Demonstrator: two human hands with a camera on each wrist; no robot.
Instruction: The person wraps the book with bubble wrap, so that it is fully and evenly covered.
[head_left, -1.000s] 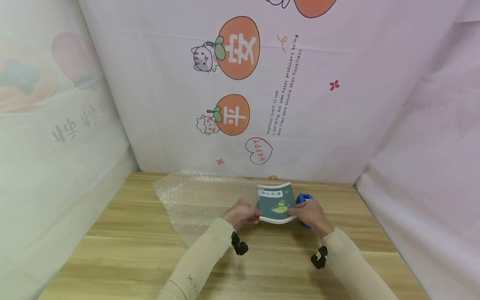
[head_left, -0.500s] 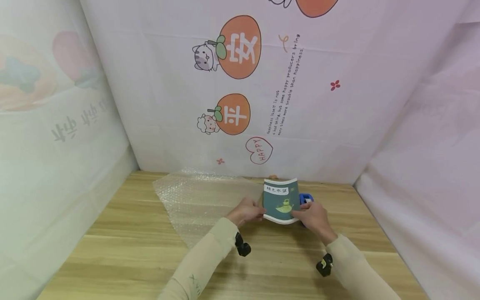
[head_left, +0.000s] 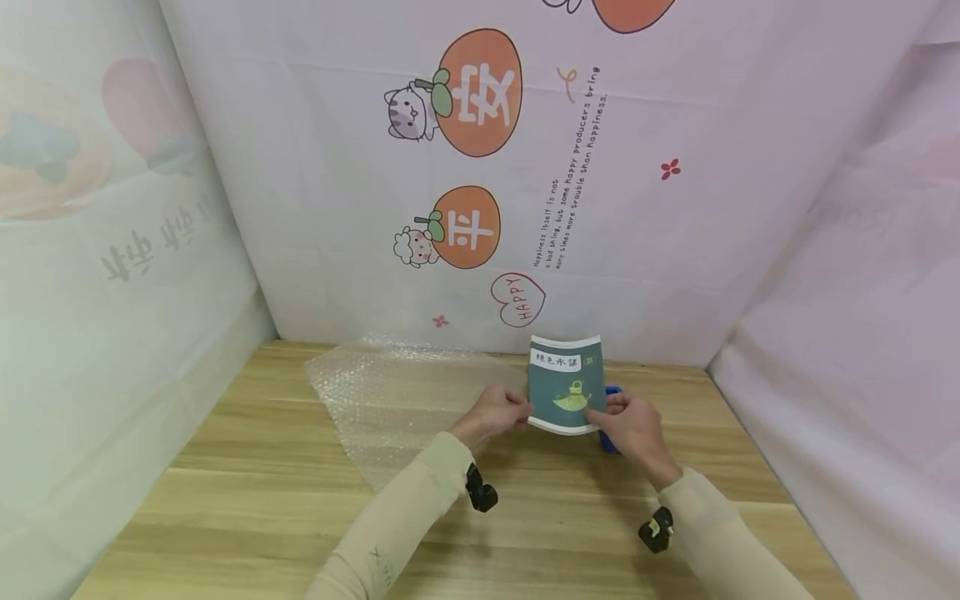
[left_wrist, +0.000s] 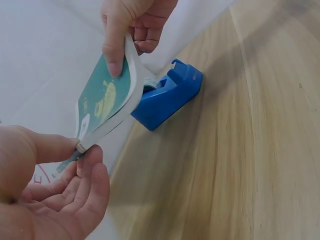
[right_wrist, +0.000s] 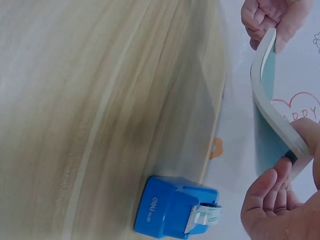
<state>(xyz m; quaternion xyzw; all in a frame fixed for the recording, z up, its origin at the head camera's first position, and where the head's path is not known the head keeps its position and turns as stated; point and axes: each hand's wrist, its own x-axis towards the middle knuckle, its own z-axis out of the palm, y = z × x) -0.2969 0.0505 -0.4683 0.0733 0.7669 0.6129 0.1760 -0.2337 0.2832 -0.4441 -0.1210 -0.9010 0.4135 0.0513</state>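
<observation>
A thin green book with white edges is held up above the table, its cover towards the head camera and its body bowed. My left hand pinches its lower left corner between thumb and fingers; the same grip shows close up in the left wrist view, with the book curving away. On the lower right side my right hand pinches it, thumb on the cover and fingers behind. In the right wrist view the book bends between both hands. Behind it stands a blue tape dispenser, partly hidden in the head view.
A sheet of bubble wrap lies on the wooden table, left of the hands. A printed white cloth rises behind the table's back edge, with more cloth at both sides.
The book has moved up and slightly right, tilting so more of its cover faces the head camera. Both hands have kept hold of it. The bubble wrap stays where it was.
</observation>
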